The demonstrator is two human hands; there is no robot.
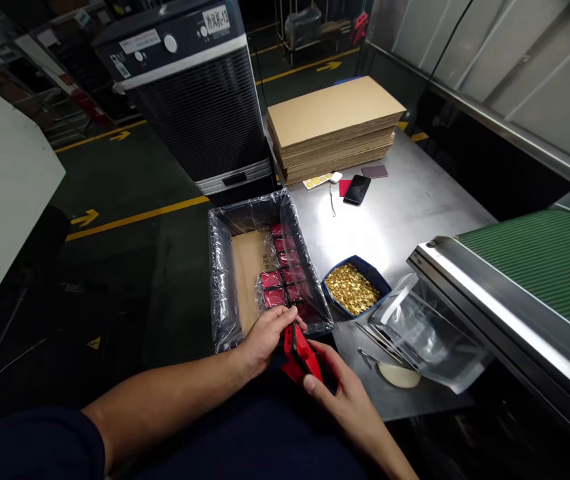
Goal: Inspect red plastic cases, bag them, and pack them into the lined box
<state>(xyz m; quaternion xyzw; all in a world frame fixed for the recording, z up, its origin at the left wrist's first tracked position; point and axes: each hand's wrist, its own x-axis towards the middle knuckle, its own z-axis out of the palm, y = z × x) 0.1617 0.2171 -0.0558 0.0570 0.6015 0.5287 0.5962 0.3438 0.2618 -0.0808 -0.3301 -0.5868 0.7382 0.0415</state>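
Between my two hands is a red part with a black edge [305, 351], tilted in front of my body; its exact kind I cannot make out. My left hand [263, 339] pinches its upper end with thumb and fingers. From the other side, my right hand [345, 392] grips its lower end, thumb on the near face and fingers partly hidden behind. Just beyond my hands stands a dark bin [221, 280] lined with clear plastic. Inside it, red parts [275, 298] with black edges lie in rows along the right side, beside a cardboard sheet [247, 273].
A blue tray [383, 288] of small gold-coloured pieces sits on the metal table [415, 180]. Nearby are a clear plastic bag [427, 333], thin metal tools [382, 341], a phone [357, 190] and stacked cardboard [335, 113]. A green conveyor [539, 253] borders the right; an air cooler [195, 107] stands behind.
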